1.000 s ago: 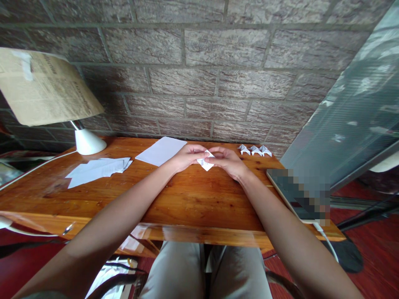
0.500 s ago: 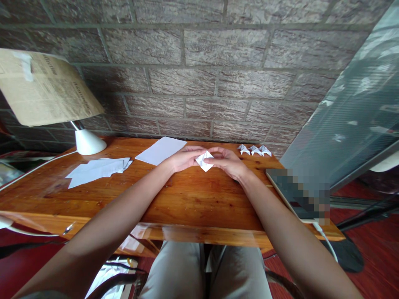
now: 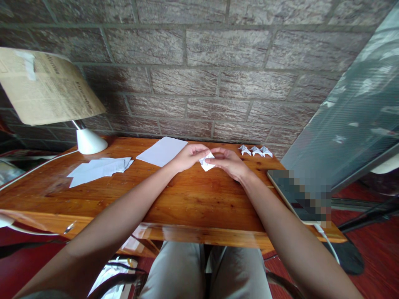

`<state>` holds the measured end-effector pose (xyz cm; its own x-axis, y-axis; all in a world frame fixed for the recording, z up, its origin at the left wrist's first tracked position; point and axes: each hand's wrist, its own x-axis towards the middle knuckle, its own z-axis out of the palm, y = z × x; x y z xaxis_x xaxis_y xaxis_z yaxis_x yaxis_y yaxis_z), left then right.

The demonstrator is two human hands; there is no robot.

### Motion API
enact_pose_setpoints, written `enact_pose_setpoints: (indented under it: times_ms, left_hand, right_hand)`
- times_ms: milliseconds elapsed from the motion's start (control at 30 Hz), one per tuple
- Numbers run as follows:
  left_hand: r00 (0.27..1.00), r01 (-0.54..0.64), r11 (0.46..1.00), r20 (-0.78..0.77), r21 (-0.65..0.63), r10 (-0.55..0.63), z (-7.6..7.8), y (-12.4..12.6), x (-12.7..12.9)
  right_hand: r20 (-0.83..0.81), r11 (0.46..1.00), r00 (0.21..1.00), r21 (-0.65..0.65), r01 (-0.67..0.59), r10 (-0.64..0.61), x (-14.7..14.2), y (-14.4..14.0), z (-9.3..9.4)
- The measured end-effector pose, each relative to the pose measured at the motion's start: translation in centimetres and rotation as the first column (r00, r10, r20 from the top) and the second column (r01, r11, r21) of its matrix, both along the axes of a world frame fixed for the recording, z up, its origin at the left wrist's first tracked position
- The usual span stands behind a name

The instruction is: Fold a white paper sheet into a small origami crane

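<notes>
Small folded white paper point(image 3: 207, 162) held between both hands just above the table point(image 3: 187, 199), near its middle and toward the far edge. Left hand point(image 3: 188, 155) closed on the paper's left side, fingers curled, thumb and forefinger pinching the upper edge. Right hand point(image 3: 230, 162) closed on the paper's right side, fingertips meeting the left hand's over the fold. Lower corner of the paper pointing down toward the wood; contact with the surface not determinable. Both forearms stretched forward across the near edge of the table. Flat white sheet point(image 3: 162, 151) lying just left of the left hand, close to the far edge, not touching the hand. Further left, a loose pile of white sheets point(image 3: 98, 169), overlapping and fanned. Behind that pile, a white lamp base point(image 3: 90, 143) at the far left corner, with a shade point(image 3: 46, 91) covered in brown printed paper tilted above it. White cable point(image 3: 34, 166) running from the lamp base along the left edge. To the right of the hands, three small folded white pieces point(image 3: 255, 151) in a row at the far edge, close together, well apart from the held paper. Flat blurred device point(image 3: 301, 193) at the right end of the table, a white cord point(image 3: 326, 238) hanging from its near corner. Brick wall point(image 3: 202, 74) directly behind the table.
</notes>
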<state>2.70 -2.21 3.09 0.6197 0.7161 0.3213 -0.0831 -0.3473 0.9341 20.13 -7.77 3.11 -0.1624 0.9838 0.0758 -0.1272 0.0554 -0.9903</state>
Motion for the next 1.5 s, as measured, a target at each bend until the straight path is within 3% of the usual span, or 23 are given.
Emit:
enact_pose_setpoints:
  times_ms: [100,200,433,600,967,1167,1367,1500]
  left_hand:
    - [0.999,-0.042,0.995,-0.007,0.093,0.043,-0.1,0.0,0.1]
    - [0.998,-0.07,0.992,0.015,0.108,0.069,-0.4,0.0,0.3]
    - [0.995,0.06,0.977,0.089,-0.204,-0.043,-0.6,0.4,0.1]
    - [0.987,0.097,0.957,0.151,-0.274,-0.057,-1.0,0.6,0.0]
    - [1.0,0.013,0.989,0.024,-0.147,-0.01,-0.5,0.3,0.1]
    - [0.999,-0.007,0.991,0.043,-0.132,0.013,0.0,0.1,0.1]
    - [0.993,-0.048,0.989,0.103,-0.139,0.062,-0.4,0.5,0.3]
    - [0.991,-0.054,0.992,0.118,-0.116,0.068,-0.4,0.5,0.3]
  right_hand:
    - [-0.009,1.0,1.0,0.007,0.006,-0.006,0.0,0.1,-0.1]
    - [-0.02,1.0,1.0,0.003,0.015,-0.015,0.1,0.3,-0.1]
    - [-0.028,0.999,1.0,0.046,0.015,-0.014,0.4,0.5,-0.2]
    - [0.006,0.997,1.0,0.078,0.016,-0.017,0.4,0.4,-0.1]
    - [0.081,0.995,0.996,0.097,0.025,-0.033,0.3,0.1,0.2]
    - [0.177,0.987,0.984,0.161,-0.031,0.002,0.9,0.0,0.6]
    - [0.244,0.957,0.954,0.27,0.104,-0.173,1.5,0.3,1.0]
    - [0.277,0.957,0.946,0.275,0.09,-0.168,1.3,0.2,1.2]
